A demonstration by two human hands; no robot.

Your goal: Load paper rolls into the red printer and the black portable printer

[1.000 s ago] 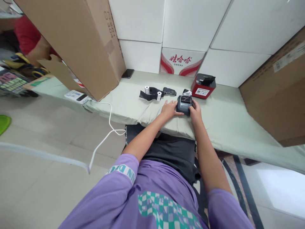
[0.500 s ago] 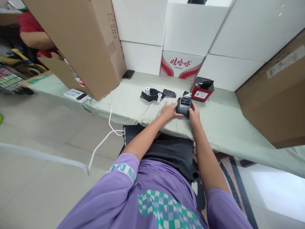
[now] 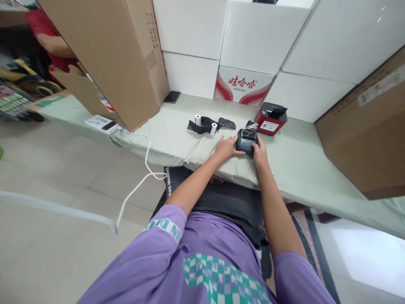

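Both hands are on a small dark grey device that looks like a portable printer, with crumpled shiny black film on its top. My left hand lies against its left side, thumb along the front edge. On the right side, my right hand is closed around it, its thumb on the near corner. To the left lie two small white rolls joined to a black strip, beside a flat black piece. Just behind the device stands a red box with a black flap on top.
A green cloth covers the table. White cartons are stacked along the back. Tall brown boxes stand left and right. A phone, a white device and its cable are leftward. Another person's arm shows far left.
The view has shifted slightly, so things sit a little further right. Both hands stay on the device, with hardly any visible movement.
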